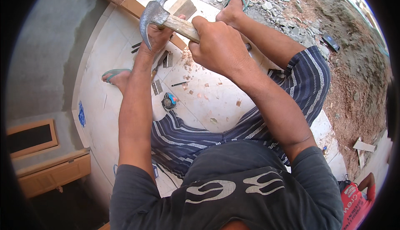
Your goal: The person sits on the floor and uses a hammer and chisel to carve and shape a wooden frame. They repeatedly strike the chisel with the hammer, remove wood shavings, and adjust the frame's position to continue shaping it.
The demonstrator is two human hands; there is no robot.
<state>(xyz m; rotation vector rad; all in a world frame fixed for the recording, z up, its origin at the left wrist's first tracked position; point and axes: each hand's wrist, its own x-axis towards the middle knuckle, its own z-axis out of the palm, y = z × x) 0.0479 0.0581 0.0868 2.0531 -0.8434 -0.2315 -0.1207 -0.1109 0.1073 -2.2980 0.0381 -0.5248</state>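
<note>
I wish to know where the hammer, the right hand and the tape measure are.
Hammer [176, 24]: head view, on its wooden handle.
Right hand [220, 43]: head view, on the back of the hand.
Tape measure [168, 101]: head view, on its case.

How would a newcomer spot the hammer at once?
Start at the white floor, then the right hand above it. The hammer juts from that fist toward the upper left; its grey metal head with a curved claw sets it apart from the plain wood block behind.
</note>
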